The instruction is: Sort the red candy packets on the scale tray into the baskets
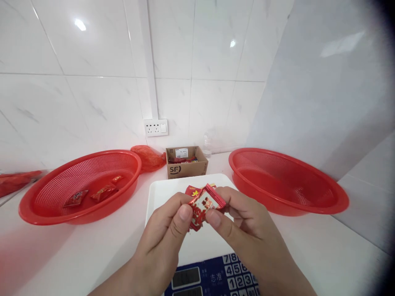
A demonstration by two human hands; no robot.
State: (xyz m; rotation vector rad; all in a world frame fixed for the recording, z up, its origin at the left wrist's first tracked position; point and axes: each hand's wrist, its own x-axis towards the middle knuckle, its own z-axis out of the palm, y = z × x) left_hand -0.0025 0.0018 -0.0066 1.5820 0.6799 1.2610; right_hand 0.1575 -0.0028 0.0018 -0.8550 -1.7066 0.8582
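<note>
Between both hands is a small red and white candy packet (206, 205) with printed lettering, tilted over the scale. My left hand (168, 228) pinches its left side between thumb and fingers. On the packet's right side, my right hand (243, 220) grips it, the thumb pressed on its front. Behind it, other red packets (193, 190) show in part; whether they lie on the tray or are held, I cannot tell. Below the hands is a digital scale with a white weighing tray (166, 187) and a blue keypad panel (212, 275), partly covered by my right hand.
A red plastic basket (129, 154) at left holds several small red packets (105, 192). Another red basket (336, 205) stands at right. Behind the scale are a cardboard box (188, 168) with packets inside, a red plastic bag (149, 158) and a clear bottle (207, 146) by the tiled wall.
</note>
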